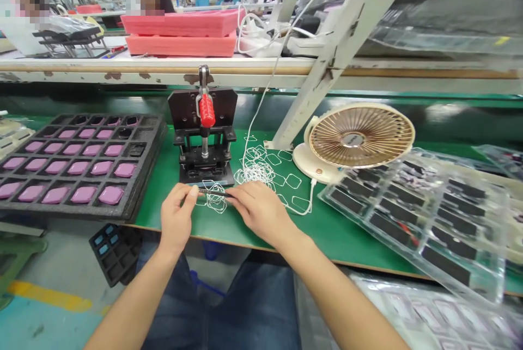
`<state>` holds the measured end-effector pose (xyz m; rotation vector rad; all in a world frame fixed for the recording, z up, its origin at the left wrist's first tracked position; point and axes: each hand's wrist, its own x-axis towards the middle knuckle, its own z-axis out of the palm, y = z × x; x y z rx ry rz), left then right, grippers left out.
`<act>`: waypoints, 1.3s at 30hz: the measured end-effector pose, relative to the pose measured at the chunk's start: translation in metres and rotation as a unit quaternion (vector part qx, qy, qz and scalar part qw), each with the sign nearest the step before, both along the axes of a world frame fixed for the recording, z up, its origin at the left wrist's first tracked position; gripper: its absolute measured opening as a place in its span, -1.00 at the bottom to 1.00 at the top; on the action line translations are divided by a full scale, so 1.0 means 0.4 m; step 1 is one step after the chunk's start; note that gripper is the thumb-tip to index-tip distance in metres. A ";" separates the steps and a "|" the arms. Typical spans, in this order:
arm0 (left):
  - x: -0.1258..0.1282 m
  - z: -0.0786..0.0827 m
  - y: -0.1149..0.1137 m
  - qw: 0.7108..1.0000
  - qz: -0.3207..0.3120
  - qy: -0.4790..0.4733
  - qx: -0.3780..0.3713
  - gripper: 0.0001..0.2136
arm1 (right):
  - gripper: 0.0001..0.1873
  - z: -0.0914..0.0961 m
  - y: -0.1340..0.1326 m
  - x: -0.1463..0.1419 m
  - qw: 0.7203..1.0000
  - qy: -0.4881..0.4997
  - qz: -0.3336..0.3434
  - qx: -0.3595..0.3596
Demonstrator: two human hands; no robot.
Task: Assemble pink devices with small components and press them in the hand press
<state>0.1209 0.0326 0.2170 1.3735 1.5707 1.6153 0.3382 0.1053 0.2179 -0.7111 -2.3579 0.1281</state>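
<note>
My left hand [176, 216] pinches one end of a thin dark, narrow piece [214, 192] between thumb and fingers. The other end meets the fingertips of my right hand [263, 211], which are also closed. Whether it is a single part or a slim tool touching a part, I cannot tell. Just under it lies a small heap of thin white rounded-square rings [216, 203] on the green bench. Behind my hands stands a black toggle-clamp press [204, 143] with its red handle [207, 110] pointing down. A bigger pile of white rings [259, 167] spreads right of the press.
At left, a black foam tray [141, 197] holds rows of purple pieces. A cream fan [359, 135] and clear plastic trays [496, 274] with dark parts stand at right. A slanted white post [304, 105] rises behind. Pink foam boxes [180, 34] and people occupy the far side.
</note>
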 end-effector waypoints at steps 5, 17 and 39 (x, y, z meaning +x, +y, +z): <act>-0.036 0.010 0.010 0.998 -0.040 0.034 -0.031 -0.64 | -0.79 0.007 0.000 0.013 1.000 0.007 0.005 -0.009; -0.044 0.040 0.017 0.981 -0.164 -0.053 -0.093 -0.64 | -0.81 0.006 -0.011 0.027 0.999 0.031 0.022 -0.009; 0.127 0.080 0.186 0.876 -0.213 0.428 -0.069 -0.64 | -0.64 -0.005 -0.069 0.179 0.876 0.372 -0.214 -0.220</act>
